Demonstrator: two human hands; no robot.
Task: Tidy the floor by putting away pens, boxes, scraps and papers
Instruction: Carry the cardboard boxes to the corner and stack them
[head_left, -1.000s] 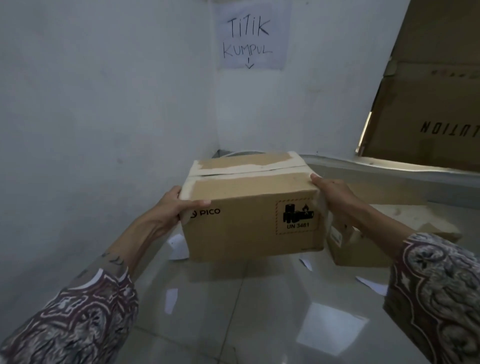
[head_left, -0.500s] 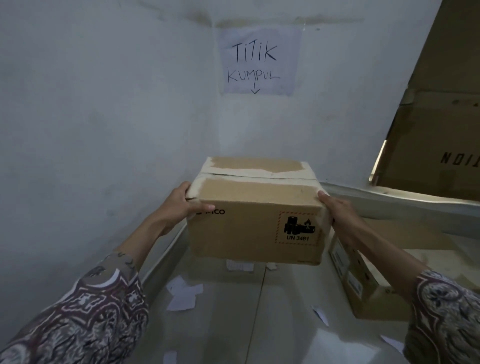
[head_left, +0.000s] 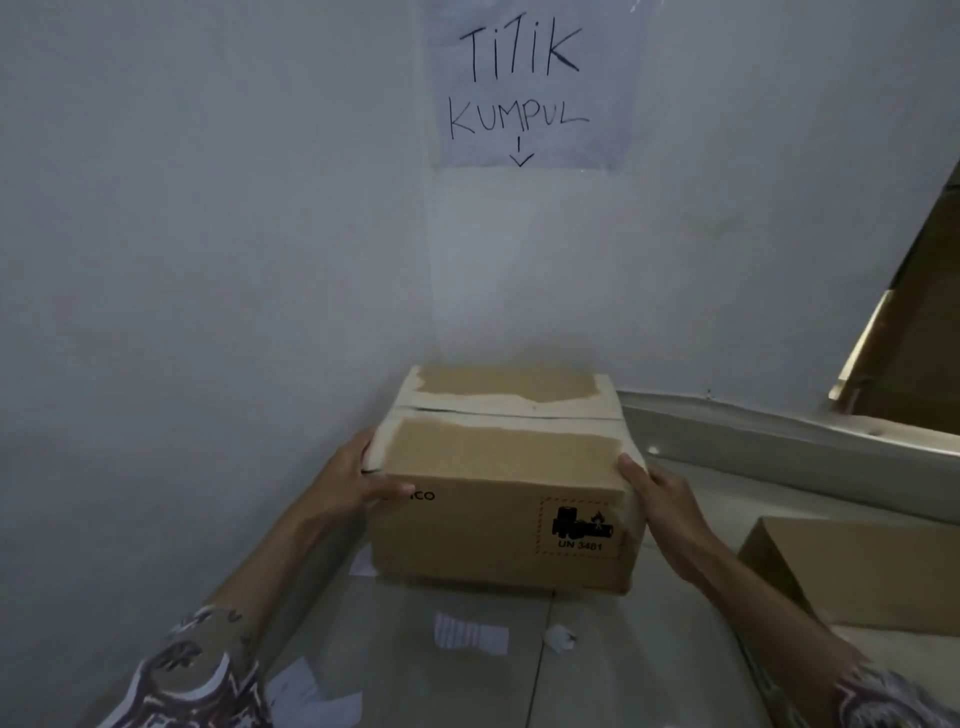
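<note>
Paper scraps (head_left: 470, 631) litter the floor (head_left: 623, 670) before the box (head_left: 498, 499); left hand (head_left: 353, 483) and right hand (head_left: 660, 499) grip its sides.

We see the cardboard box (head_left: 498, 499) filling the corner, walls close behind and left. A second box (head_left: 862, 571) blocks the right; open floor (head_left: 597, 675) with paper scraps (head_left: 470, 631) lies nearer us

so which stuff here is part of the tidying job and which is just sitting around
Part of the job:
cardboard box, gripped by left hand and right hand
paper scraps on the floor
second box, right

Just there:
handwritten wall sign
large carton leaning far right
</note>
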